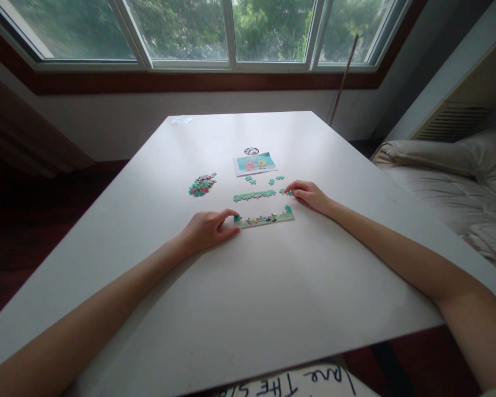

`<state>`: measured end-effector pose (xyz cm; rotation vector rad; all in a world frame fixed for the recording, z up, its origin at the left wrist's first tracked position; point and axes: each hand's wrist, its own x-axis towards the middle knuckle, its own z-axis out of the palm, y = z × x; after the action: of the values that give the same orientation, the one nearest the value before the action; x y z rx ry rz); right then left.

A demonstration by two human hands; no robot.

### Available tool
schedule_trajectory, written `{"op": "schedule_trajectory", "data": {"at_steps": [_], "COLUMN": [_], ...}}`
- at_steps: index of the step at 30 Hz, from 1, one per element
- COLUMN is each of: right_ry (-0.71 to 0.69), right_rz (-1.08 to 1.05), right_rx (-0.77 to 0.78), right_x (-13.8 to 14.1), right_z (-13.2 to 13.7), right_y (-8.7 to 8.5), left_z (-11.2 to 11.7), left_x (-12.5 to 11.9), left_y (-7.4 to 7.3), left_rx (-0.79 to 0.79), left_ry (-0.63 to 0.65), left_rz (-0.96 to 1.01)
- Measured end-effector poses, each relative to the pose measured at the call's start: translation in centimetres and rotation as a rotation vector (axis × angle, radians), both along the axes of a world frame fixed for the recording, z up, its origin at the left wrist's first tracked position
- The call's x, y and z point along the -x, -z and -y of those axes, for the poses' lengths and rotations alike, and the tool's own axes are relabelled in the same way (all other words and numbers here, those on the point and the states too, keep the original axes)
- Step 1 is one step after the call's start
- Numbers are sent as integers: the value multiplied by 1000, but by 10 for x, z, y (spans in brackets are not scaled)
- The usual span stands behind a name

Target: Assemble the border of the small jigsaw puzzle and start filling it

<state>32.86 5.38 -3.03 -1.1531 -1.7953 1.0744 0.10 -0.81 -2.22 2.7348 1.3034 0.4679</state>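
My left hand rests on the table, thumb and index finger apart at the left end of a joined strip of jigsaw pieces. This strip turns up at its right end. Farther off lies a second, straight joined strip. To the right of that strip, the fingertips of my right hand are closed on or over a green jigsaw piece; its grip is partly hidden. Several loose pieces lie beyond the strips. A heap of mixed pieces sits to the left.
A printed picture sheet lies beyond the pieces, with a round black-and-white item behind it. The white table ends near a window wall. A padded sofa stands to the right, and a thin stick leans by the window.
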Motion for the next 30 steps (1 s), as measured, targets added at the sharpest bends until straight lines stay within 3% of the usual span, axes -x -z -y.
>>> {"op": "schedule_trajectory", "data": {"at_steps": [9, 14, 24, 30], "right_ry": [30, 122, 301, 313], "right_rz": [-97, -162, 124, 142], "right_rx": [18, -28, -238, -222], "right_x": [2, 1, -7, -6], "right_z": [0, -1, -4, -2], "right_y": [1, 2, 4, 3], "left_z": [0, 1, 1, 1], "left_x": [-1, -1, 0, -1], "left_y": [-1, -1, -2, -2], "left_rx": [5, 12, 7, 2], "left_ry": [2, 3, 5, 4], "left_rz": [0, -5, -10, -13]}}
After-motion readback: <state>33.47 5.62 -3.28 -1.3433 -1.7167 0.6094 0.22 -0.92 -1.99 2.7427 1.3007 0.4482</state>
